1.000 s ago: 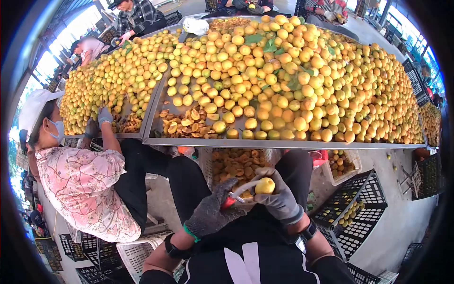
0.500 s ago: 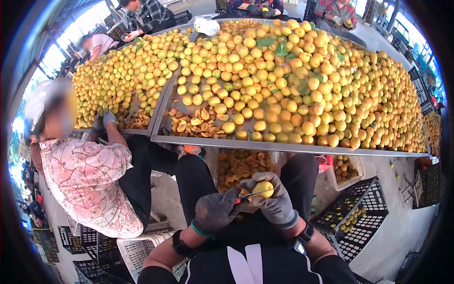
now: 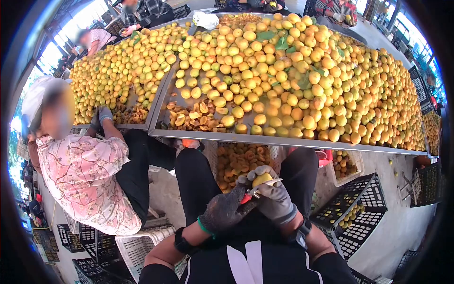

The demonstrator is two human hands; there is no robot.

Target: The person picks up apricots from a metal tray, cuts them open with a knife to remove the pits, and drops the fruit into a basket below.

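My left hand (image 3: 221, 211), in a dark glove, is closed round the red handle of a small knife (image 3: 246, 198). The knife's blade lies against a yellow apricot (image 3: 261, 180), its tip pointing to the right past the fruit. My right hand (image 3: 278, 202), in a grey glove, grips that apricot from below and behind, with fingers curled over it. Both hands meet above my lap. Beneath and beyond them, between my knees, is a white crate (image 3: 275, 158) full of apricot halves (image 3: 240, 163).
A metal-edged table (image 3: 227, 137) ahead is heaped with whole apricots (image 3: 331, 90), with cut halves (image 3: 196, 116) near its front edge. A co-worker in a pink floral shirt (image 3: 85, 182) sits at the left. Black crates (image 3: 371, 222) stand at the right, a white basket (image 3: 137, 251) at lower left.
Both hands have shifted slightly, bringing the knife's blade to a different angle across the apricot. My right fingers now cover more of the fruit. The view has tilted a little.
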